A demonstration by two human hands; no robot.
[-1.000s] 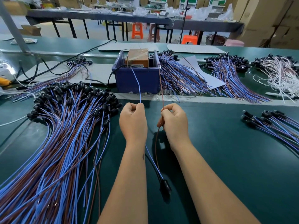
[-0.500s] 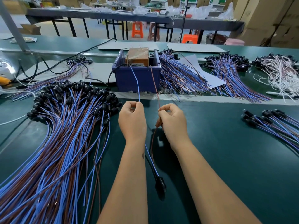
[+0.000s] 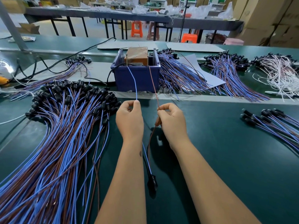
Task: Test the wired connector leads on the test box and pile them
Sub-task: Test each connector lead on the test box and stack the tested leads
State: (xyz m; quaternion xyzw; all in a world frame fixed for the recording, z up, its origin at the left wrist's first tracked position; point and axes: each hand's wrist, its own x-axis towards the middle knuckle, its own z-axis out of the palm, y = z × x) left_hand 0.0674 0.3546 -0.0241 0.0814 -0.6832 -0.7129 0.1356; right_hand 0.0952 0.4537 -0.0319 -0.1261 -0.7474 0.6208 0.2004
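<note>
Near the counter's middle, the left hand pinches the blue lead and the right hand pinches the brown lead; both reach the test box, seemingly touching its posts. Their black connector lies between the forearms, the pile toward the left edge.

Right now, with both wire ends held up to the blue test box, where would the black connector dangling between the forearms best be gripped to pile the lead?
Likely the black connector by its sides, from the right hand's side. It hangs upright at the bottom of the blue wire and brown wire, above the green table, so its barrel is exposed. The left hand could keep both wires together.
</note>
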